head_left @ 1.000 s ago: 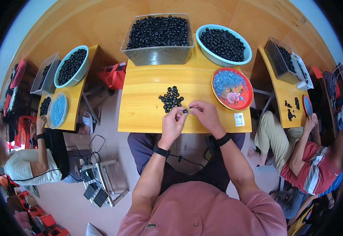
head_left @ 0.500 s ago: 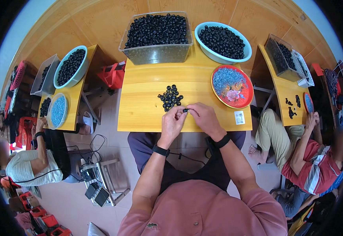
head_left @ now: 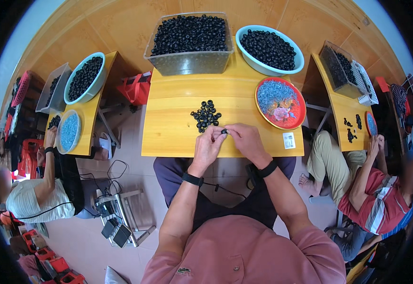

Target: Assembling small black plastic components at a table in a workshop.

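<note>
Near the front edge of the yellow table, my left hand (head_left: 208,145) pinches a small black round part (head_left: 224,131) between thumb and fingers. My right hand (head_left: 247,141) meets it from the other side, thumb and fingertips closed against the part. Whatever else those right fingertips hold is too small to make out. Just beyond my left hand lies a loose pile of similar black parts (head_left: 206,115). To the right stands a round red flowered tray (head_left: 295,122) with many small bluish pieces (head_left: 273,94) at its far side.
A clear plastic bin (head_left: 187,66) and a light-blue basin (head_left: 264,69), both full of black parts, stand at the table's back. A white label (head_left: 288,140) lies near the front right corner. People sit at side tables left and right. A metal-framed stool (head_left: 123,220) with cables stands on the floor.
My hands stay together around the black part, with a slight shift of the fingers and part. At the left table, the other person's hand has moved farther up toward the black parts.
</note>
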`<state>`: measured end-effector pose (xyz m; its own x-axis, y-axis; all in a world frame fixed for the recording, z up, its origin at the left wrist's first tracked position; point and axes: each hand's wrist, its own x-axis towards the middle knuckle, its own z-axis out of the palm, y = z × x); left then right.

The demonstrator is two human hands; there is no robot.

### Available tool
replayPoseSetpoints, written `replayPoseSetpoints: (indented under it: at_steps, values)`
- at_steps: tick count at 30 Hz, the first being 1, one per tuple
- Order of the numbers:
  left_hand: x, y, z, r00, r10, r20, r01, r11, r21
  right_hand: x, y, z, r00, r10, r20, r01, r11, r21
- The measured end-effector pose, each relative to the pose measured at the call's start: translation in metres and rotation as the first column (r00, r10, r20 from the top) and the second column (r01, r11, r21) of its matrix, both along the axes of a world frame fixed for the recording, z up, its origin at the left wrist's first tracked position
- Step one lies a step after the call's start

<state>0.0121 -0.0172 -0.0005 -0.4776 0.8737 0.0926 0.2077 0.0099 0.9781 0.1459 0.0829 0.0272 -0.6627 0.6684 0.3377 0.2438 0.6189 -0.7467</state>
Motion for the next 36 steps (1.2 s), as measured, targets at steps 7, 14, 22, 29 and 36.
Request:
replayPoseSetpoints:
  at_steps: [7,14,22,29,36]
  values:
    - [-0.005,0.001,-0.006,0.996,-0.086,0.034,0.086,0.996,-0.001,-0.002,0.004,0.008,0.992,0.003,0.129,0.0,1.0,-0.024]
    - [-0.003,0.002,-0.006,0.996,-0.071,0.047,0.073,0.997,-0.033,-0.009,0.011,0.006,0.985,0.057,0.164,-0.051,0.998,-0.04]
    - [-0.002,0.004,-0.005,0.979,0.007,0.202,0.005,0.998,-0.058,-0.011,-0.013,0.004,0.995,0.039,0.09,-0.042,0.998,0.036]
    - [-0.006,0.003,-0.01,0.998,-0.051,0.028,0.053,0.997,-0.065,-0.004,-0.006,-0.013,0.999,-0.033,-0.011,0.032,0.995,-0.091]
    - [0.0,0.0,0.004,0.986,-0.051,-0.157,0.05,0.999,-0.012,-0.007,0.007,-0.018,0.996,-0.082,-0.044,0.059,0.92,-0.387]
